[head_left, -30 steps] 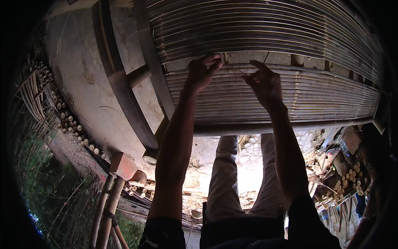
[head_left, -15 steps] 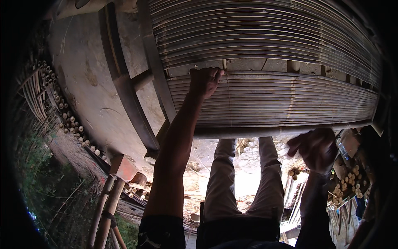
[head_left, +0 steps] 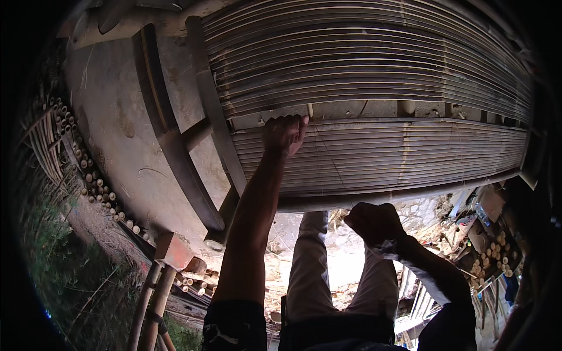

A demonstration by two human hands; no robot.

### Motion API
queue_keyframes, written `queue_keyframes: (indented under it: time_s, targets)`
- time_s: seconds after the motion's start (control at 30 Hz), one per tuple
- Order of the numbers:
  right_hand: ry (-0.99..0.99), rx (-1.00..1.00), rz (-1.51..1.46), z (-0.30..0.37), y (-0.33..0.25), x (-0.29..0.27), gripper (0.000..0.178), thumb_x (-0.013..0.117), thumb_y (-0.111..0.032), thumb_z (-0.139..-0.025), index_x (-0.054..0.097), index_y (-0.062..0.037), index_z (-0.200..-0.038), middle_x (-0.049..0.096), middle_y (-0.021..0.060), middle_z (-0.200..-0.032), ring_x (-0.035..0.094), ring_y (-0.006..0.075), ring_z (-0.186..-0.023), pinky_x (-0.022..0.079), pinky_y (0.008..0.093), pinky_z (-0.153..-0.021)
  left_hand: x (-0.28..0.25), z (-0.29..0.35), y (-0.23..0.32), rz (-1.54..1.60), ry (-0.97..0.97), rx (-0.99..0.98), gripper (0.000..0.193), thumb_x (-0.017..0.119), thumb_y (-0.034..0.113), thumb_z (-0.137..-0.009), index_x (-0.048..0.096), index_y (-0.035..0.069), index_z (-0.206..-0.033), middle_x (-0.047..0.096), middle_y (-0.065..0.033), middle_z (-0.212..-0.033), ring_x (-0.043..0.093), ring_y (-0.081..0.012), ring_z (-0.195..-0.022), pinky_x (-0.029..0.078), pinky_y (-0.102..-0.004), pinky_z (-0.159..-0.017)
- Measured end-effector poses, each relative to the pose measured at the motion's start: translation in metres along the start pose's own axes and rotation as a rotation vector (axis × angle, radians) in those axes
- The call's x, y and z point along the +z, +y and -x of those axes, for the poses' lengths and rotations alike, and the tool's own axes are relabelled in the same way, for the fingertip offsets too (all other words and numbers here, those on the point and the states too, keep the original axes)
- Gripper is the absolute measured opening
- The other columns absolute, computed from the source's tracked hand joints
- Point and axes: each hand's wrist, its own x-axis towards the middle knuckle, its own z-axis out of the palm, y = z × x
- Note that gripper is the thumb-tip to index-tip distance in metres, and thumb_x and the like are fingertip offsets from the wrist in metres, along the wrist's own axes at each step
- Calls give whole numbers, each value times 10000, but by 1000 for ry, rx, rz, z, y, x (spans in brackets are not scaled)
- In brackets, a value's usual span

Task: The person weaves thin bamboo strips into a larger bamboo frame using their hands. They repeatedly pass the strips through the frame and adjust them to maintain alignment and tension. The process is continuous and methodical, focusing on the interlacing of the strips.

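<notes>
A bamboo slat bench (head_left: 351,155) spreads in front of me, its thin strips running left to right with a long gap between two sections. My left hand (head_left: 284,134) is closed in a fist at the gap, over the left end of the nearer section; what it grips is hidden. A small light peg (head_left: 310,110) stands in the gap by its fingertips. From near that hand a fine dark string (head_left: 332,157) slants across the strips toward my right hand (head_left: 374,225). This hand, in shadow below the bench's front rail (head_left: 328,203), is also closed, its contents hidden.
Thick bamboo frame pieces (head_left: 170,131) stand left of the slats above a concrete floor (head_left: 105,123). Stacked bamboo poles (head_left: 93,178) lie at far left, more cut poles (head_left: 494,254) at right. A reddish block (head_left: 174,250) rests on poles at lower left.
My right hand has swung left and closed into a fist under the front rail. My left fist remains at the gap; the whole view has shifted slightly, and the slanting string now shows.
</notes>
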Motion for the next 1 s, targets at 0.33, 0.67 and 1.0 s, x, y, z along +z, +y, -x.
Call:
queue_keyframes:
  time_s: [0.33, 0.67, 1.0]
  targets:
    - [404, 619, -741, 68, 61, -37, 454, 615, -258, -952, 511, -21, -1325, 628, 151, -1251, 603, 254, -1169, 533, 368, -860, 3, -3, 0, -57, -48, 49, 426, 410, 412, -1004, 598, 122, -754, 601, -100, -639, 631, -293, -652, 489, -428, -639]
    - [640, 1131, -174, 288, 231, -15, 403, 634, -205, -905, 540, -51, -1265, 710, 105, -857, 690, 195, -706, 532, 340, -623, 1, -17, 124, 77, 454, 17, 273, 519, 331, -992, 628, 84, -1035, 661, -88, -948, 638, -285, -871, 474, -442, -781]
    - [463, 1033, 0, 151, 320, -73, 175, 550, -184, -890, 486, -119, -1040, 696, 129, -774, 676, 381, -819, 495, 494, -703, 92, -135, 375, 237, -180, 72, 295, 565, 344, -969, 657, 113, -1129, 703, -101, -1006, 669, -284, -945, 482, -421, -862]
